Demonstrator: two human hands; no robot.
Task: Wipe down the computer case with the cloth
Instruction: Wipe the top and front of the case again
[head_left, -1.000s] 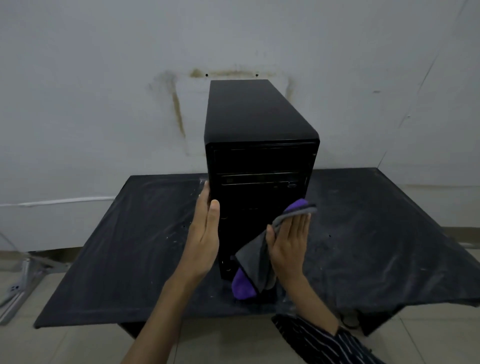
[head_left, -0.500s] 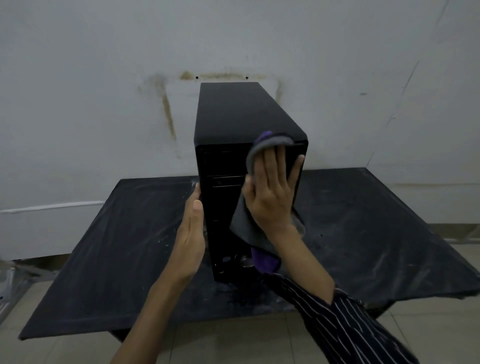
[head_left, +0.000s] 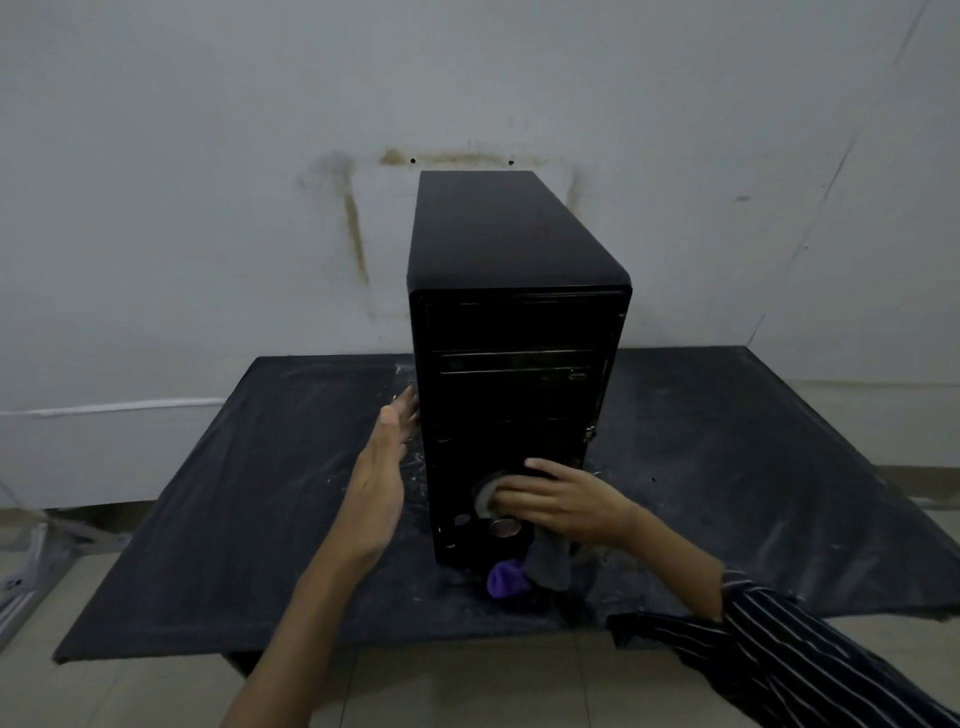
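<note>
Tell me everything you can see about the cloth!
The cloth is soft fabric, grey on one side and purple on the other. It is bunched up. The right hand presses its top part flat against the lower front of the black computer case. The loose end hangs below the hand, and a purple fold reaches down near the black table. Most of it hides under the fingers.

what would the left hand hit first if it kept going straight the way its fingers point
The left hand points away from the person, along the left side of the computer case. Past the fingertips the way looks free over the black table; the wall would probably come first, though depth is unclear.
</note>
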